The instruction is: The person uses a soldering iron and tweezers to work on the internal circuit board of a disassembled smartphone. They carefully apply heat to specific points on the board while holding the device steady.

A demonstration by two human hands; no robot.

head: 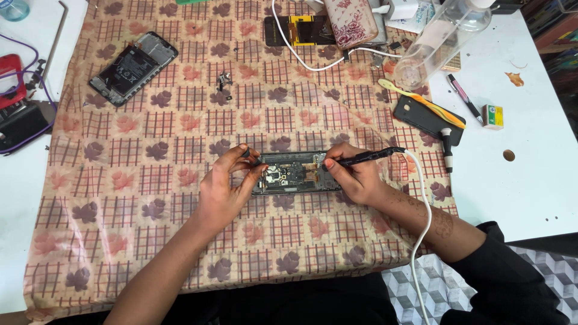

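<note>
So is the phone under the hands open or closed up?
Open. The phone lies flat with its back cover off, circuit boards and parts showing. The left hand steadies it while the right hand holds a corded tool.

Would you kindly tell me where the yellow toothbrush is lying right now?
In the head view, the yellow toothbrush lies upper right on the patterned cloth, across a black phone below the clear bottle.

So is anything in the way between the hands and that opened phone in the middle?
Nothing visible. The left hand already grips the left end of the opened phone, and the right hand holds a corded black tool whose tip points at the exposed board, with no object between.
</note>
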